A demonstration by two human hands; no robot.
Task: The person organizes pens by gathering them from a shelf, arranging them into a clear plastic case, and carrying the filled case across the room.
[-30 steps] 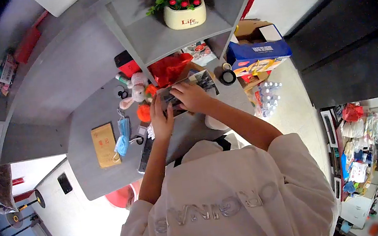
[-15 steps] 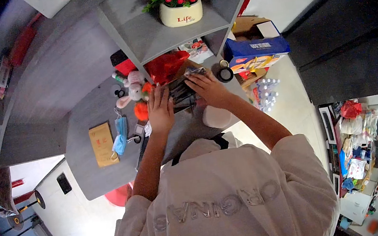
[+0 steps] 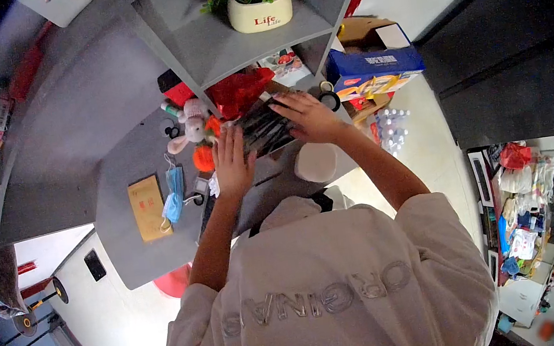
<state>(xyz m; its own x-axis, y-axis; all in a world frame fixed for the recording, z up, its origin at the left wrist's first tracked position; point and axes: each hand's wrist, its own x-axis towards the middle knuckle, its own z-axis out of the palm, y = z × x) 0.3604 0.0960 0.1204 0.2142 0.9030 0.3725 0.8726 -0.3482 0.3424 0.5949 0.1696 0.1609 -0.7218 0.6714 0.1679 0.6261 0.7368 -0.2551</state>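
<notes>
A glossy black plastic-looking bundle (image 3: pixel 267 127), streaked with reflections, lies between my two hands at the back of the grey desk. My left hand (image 3: pixel 233 161) rests at its left end with the fingers stretched out. At its right end is my right hand (image 3: pixel 312 121), fingers spread and laid over the edge. Both thumbs are hard to make out, and what the bundle contains is hidden. Behind it sits a crumpled red bag (image 3: pixel 239 93). A plush rabbit (image 3: pixel 193 117) and an orange ball-like thing (image 3: pixel 203 158) are just left of my left hand.
Left on the desk (image 3: pixel 121 223) lie a brown envelope (image 3: pixel 148 208) and a blue face mask (image 3: pixel 174 194). A round pale pad (image 3: pixel 316 162) is near the front edge. A shelf holds a flower pot (image 3: pixel 261 12). Right stand a blue box (image 3: pixel 375 67) and several bottles (image 3: pixel 393 130).
My hands have moved slightly apart, the right one shifting up and rightward. The black bundle between them now slants up to the right and more of it shows.
</notes>
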